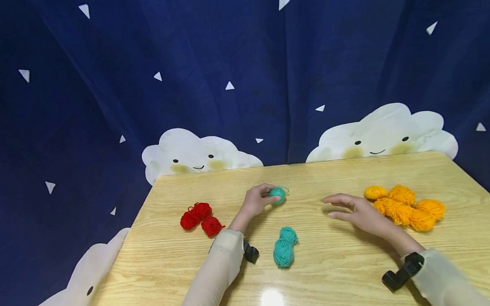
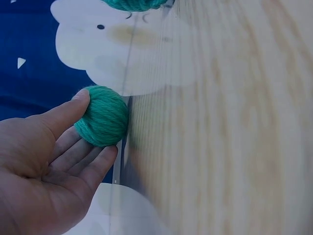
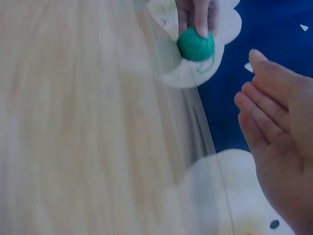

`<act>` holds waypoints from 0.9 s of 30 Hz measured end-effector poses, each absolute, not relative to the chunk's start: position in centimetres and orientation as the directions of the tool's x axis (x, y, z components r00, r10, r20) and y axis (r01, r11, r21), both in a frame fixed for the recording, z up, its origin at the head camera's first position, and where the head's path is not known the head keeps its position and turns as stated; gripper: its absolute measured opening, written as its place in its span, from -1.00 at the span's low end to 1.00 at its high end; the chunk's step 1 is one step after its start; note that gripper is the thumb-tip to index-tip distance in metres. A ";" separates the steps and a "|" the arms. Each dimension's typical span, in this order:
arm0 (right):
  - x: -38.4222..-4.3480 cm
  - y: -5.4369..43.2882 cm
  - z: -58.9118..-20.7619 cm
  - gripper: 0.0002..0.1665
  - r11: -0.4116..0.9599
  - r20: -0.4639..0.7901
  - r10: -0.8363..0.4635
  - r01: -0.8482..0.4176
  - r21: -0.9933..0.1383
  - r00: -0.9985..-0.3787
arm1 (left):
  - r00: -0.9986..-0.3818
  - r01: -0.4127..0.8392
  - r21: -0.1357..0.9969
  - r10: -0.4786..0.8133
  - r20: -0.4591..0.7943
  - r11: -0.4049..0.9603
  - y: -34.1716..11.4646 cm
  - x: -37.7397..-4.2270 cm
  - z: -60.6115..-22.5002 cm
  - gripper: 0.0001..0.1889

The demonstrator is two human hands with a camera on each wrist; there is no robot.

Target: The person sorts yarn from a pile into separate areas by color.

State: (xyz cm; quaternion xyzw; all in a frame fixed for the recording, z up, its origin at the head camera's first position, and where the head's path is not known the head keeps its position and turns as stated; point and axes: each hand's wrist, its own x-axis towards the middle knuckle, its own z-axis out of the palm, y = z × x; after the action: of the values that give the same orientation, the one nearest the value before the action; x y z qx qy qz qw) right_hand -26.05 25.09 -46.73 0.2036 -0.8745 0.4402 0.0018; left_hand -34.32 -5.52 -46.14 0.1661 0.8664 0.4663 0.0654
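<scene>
My left hand holds a small green ball of yarn between thumb and fingers, toward the back middle of the table. In the left wrist view the thumb lies on top of this yarn ball and the fingers curve beneath it; a loose strand shows in the head view. My right hand hovers with relaxed fingers and nothing in them, just left of the orange yarn balls. Nearer the front, two more green yarn balls lie touching each other, between the two forearms.
Several orange balls sit clustered at the right of the wooden table. Red yarn balls lie in a group at the left, beside the left forearm. Behind the table hangs a dark blue curtain with white clouds and triangles.
</scene>
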 end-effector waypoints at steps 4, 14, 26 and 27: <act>-25.9 23.8 -46.8 -0.55 0.438 0.155 -0.425 -0.353 -0.827 -0.892 | -0.937 0.223 0.832 0.348 0.039 0.508 -5.6 -34.3 -46.2 -0.58; -26.0 20.6 -47.1 -0.48 0.245 0.163 -0.611 -0.381 -0.892 -0.775 | -0.938 0.222 0.835 0.345 0.041 0.504 -5.7 -34.4 -46.3 -0.58; -26.6 17.7 -47.8 -0.45 0.165 0.169 -0.720 -0.402 -0.900 -0.674 | -0.941 0.208 0.835 0.339 0.028 0.510 -5.7 -34.3 -46.2 -0.58; -26.7 17.6 -47.9 -0.45 0.159 0.169 -0.728 -0.403 -0.901 -0.665 | -0.940 0.208 0.834 0.339 0.028 0.511 -5.7 -34.3 -46.2 -0.58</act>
State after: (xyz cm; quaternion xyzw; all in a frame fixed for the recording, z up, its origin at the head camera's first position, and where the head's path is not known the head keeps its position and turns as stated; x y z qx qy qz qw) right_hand -26.68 17.60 -47.86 0.3792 -0.7454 0.5261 -0.1543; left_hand -34.29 -5.70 -46.24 0.1579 0.8663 0.4688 0.0695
